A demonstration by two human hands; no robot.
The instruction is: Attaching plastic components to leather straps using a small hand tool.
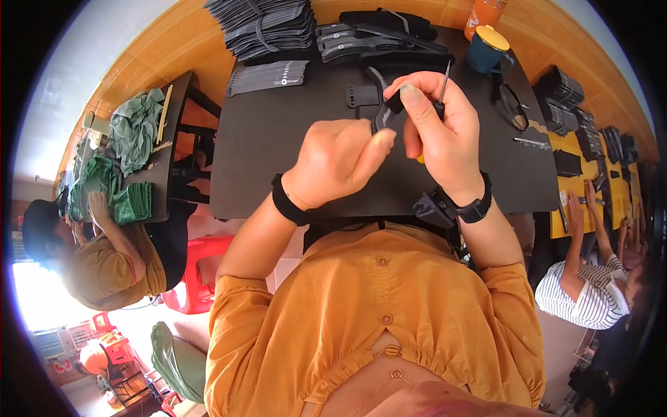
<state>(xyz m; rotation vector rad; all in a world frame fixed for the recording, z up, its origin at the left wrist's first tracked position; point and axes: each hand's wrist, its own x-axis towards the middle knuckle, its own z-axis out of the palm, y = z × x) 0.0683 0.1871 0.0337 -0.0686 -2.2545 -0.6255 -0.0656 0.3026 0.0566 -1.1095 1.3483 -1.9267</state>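
Over the dark table, my left hand (339,160) is closed on a black strap (384,118) with pale print. My right hand (445,128) pinches the same strap between thumb and fingers. It also holds a thin pointed tool (445,82), like an awl or small screwdriver, its metal shaft up and a bit of yellow showing below the fingers. Just beyond my hands lies a black piece with a row of holes (361,96). Part of the strap is hidden by my fingers.
Grey printed strips (267,78) lie below a tall bundled stack (260,28). Black straps (379,42) are piled at the far middle. A teal mug with a yellow lid (488,50) and an orange bottle (484,15) stand far right. Co-workers sit at tables on both sides.
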